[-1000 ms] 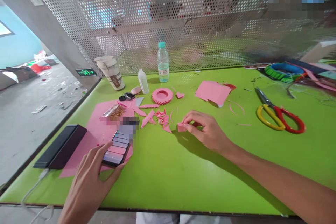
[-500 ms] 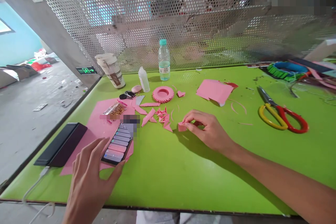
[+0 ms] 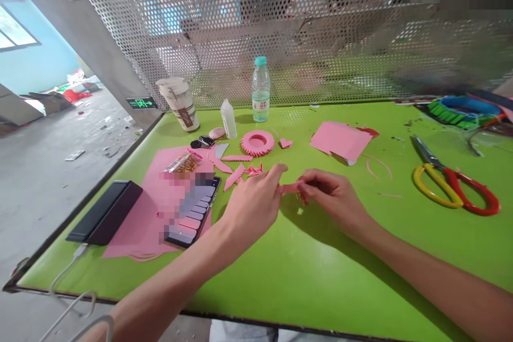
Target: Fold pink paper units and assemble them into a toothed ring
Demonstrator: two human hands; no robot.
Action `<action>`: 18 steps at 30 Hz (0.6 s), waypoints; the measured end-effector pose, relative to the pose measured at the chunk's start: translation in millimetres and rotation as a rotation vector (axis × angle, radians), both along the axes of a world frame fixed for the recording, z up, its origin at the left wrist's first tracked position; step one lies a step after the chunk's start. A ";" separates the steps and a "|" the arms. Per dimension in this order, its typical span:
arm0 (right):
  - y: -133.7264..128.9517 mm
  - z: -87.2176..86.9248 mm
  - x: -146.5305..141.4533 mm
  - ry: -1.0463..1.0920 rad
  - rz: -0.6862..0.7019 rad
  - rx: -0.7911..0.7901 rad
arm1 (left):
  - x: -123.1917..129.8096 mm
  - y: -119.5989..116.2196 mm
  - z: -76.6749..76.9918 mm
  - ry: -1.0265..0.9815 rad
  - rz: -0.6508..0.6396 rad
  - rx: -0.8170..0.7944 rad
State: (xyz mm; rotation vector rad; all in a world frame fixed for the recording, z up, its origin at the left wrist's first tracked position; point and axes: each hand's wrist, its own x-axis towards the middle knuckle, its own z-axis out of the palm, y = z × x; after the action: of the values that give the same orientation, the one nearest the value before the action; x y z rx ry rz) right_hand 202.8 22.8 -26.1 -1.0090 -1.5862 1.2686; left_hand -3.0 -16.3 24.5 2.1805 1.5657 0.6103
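Between my two hands, above the middle of the green table [image 3: 256, 278], is a small piece of pink paper [image 3: 290, 188]. My right hand [image 3: 331, 192] pinches its right end between thumb and fingers. The left end is gripped by my left hand [image 3: 256, 197], whose fingertips are partly hidden behind the hand's back. Just beyond my left hand lie folded pink paper pieces [image 3: 234, 176], partly covered by it. Behind them sits a round pink paper ring with a toothed edge [image 3: 257, 143], and a small pink paper heart [image 3: 286, 143] lies beside it.
Left of my forearm a phone [image 3: 194, 214] lies on pink sheets [image 3: 136, 219], near a dark power bank [image 3: 106, 211] with a white cable. A cup [image 3: 180, 104], glue bottle [image 3: 228, 119] and water bottle [image 3: 261, 91] stand behind. Scissors [image 3: 452, 176] lie right of a pink paper stack [image 3: 340, 140].
My left hand has left the phone and moved right to the pink paper in my right hand. Both hands now hold it. The view has shifted slightly.
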 end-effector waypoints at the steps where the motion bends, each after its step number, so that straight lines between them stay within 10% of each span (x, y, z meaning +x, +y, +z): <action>1: 0.5 0.1 0.5 0.003 -0.015 0.001 | -1.5 3.9 -3.3 -0.089 -0.020 -0.015; 7: 1.1 4.6 2.2 -0.062 0.009 0.034 | -5.4 4.9 -20.1 -0.472 -0.028 -0.067; 18: -4.7 5.4 4.5 -0.148 0.096 0.022 | -1.6 1.0 -38.8 -0.368 -0.028 0.013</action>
State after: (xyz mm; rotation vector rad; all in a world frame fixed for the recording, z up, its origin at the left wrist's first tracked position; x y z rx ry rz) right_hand 207.4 18.0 -20.7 -1.0441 -1.7761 1.2623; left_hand -4.6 -15.3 -14.3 1.9565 1.3362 0.9523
